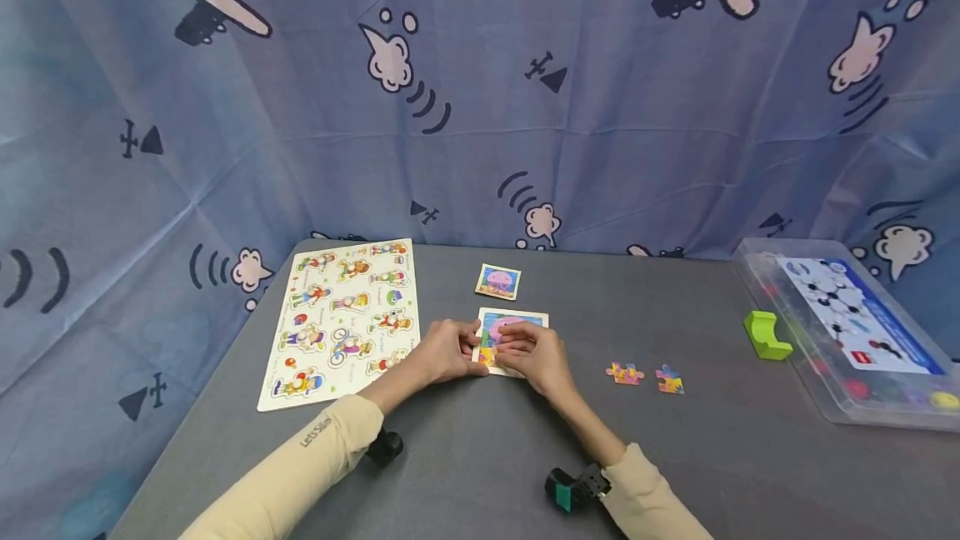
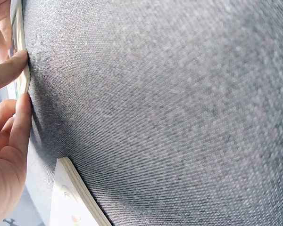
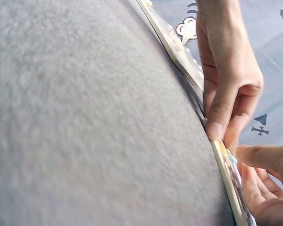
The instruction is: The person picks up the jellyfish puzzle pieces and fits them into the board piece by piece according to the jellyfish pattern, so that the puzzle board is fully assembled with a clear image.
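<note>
A small white-framed jigsaw board (image 1: pixel 542 320) with a pink and blue picture lies in the middle of the table. My left hand (image 1: pixel 450 350) holds it at its near left corner, thumb on the near edge and fingers along the left side, as the left wrist view shows. Bent over the picture is my right hand (image 1: pixel 534 357), its fingertips at a yellow-orange jigsaw piece (image 1: pixel 487 355) in the near left part. Whether these fingers pinch the piece I cannot tell. Two loose jigsaw pieces (image 1: pixel 625 373) lie to the right of the board.
Left of the hands lies a large wooden puzzle board (image 1: pixel 300 365) with cartoon figures. Beyond the jigsaw board is a small square picture card (image 1: pixel 498 282). A green curved block (image 1: pixel 765 336) sits beside a clear plastic case (image 1: pixel 817 390) on the right. A blue printed curtain (image 1: pixel 480 107) hangs behind.
</note>
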Demonstrator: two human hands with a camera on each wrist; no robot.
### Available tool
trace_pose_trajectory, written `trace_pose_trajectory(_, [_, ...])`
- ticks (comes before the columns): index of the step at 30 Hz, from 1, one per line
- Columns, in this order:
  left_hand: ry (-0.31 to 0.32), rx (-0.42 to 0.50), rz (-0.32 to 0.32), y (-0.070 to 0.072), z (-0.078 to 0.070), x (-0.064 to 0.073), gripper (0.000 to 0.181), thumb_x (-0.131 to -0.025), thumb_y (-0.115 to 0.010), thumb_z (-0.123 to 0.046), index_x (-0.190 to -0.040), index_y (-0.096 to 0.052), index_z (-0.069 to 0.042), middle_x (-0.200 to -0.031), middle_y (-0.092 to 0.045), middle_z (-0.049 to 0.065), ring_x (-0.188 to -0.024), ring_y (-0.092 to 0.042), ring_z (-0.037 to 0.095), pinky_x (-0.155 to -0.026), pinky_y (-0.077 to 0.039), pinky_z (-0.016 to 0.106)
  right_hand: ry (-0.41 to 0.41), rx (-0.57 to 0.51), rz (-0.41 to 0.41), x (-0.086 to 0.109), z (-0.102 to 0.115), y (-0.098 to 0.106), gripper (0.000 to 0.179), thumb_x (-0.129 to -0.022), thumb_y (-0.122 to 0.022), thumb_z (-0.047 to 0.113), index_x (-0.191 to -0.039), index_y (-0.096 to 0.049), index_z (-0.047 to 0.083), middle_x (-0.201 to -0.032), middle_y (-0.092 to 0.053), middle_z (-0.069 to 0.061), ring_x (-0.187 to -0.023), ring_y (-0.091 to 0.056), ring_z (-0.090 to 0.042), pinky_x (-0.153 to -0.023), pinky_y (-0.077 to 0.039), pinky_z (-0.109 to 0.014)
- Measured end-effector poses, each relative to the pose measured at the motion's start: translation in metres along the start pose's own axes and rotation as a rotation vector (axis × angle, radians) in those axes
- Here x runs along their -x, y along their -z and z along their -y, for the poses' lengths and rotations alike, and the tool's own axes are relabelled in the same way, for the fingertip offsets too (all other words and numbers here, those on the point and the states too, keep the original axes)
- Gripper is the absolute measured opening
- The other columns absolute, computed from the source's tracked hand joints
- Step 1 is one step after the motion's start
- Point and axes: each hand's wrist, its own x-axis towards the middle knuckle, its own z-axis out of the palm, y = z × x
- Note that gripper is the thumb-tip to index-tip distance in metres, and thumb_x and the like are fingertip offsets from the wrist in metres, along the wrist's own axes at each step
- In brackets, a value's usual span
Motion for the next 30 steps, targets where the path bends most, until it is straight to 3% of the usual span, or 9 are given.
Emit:
trace_pose_trajectory(8, [0.018,0.010,0.004,-0.001,0.000,-0.002,0.034,-0.065,-0.089,-0.016,-0.089,-0.072,0.001,-0.124,-0.061,0.017,-0.062,-0.052,0.001,-0.057,-0.044,0.017,-0.022,-0.025,0.018,0.007,0.000,0.029,0.036,-0.074,-0.070,-0.019,-0.109,-0.060,-0.018,-0.099,-0.064,-0.033,-0.091,-0.066,-0.037,-0.075,-0.053,-0.024])
trace_pose_trajectory(15, [0.005,0.004,0.002,0.000,0.000,-0.001,0.034,-0.065,-0.089,-0.015,-0.088,-0.071,0.001,-0.119,-0.064,0.018,-0.061,-0.051,0.002,-0.057,-0.043,0.018,0.010,-0.053,0.025,0.012,-0.005,0.057,0.038,-0.075,-0.069,-0.019,-0.111,-0.057,-0.021,-0.103,-0.062,-0.036,-0.090,-0.067,-0.026,-0.077,-0.053,-0.023])
trace_pose_trajectory(22, [0.018,0.002,0.024,0.000,0.000,-0.001,0.034,-0.066,-0.089,-0.016,-0.090,-0.072,0.001,-0.126,-0.059,0.017,-0.062,-0.051,0.003,-0.058,-0.043,0.018,-0.031,0.078,0.013,0.020,-0.002,0.087,0.039,-0.079,-0.070,-0.012,-0.116,-0.057,-0.016,-0.110,-0.062,-0.032,-0.096,-0.066,-0.028,-0.077,-0.052,-0.020])
trace_pose_trajectory(30, [0.010,-0.008,0.017,0.000,0.001,-0.001,0.035,-0.066,-0.089,-0.017,-0.091,-0.072,0.001,-0.127,-0.058,0.017,-0.061,-0.051,0.002,-0.057,-0.043,0.018,0.025,0.104,0.026,0.028,-0.004,0.125,0.040,-0.082,-0.069,-0.008,-0.118,-0.055,-0.017,-0.112,-0.059,-0.035,-0.092,-0.066,-0.009,-0.076,-0.051,-0.019])
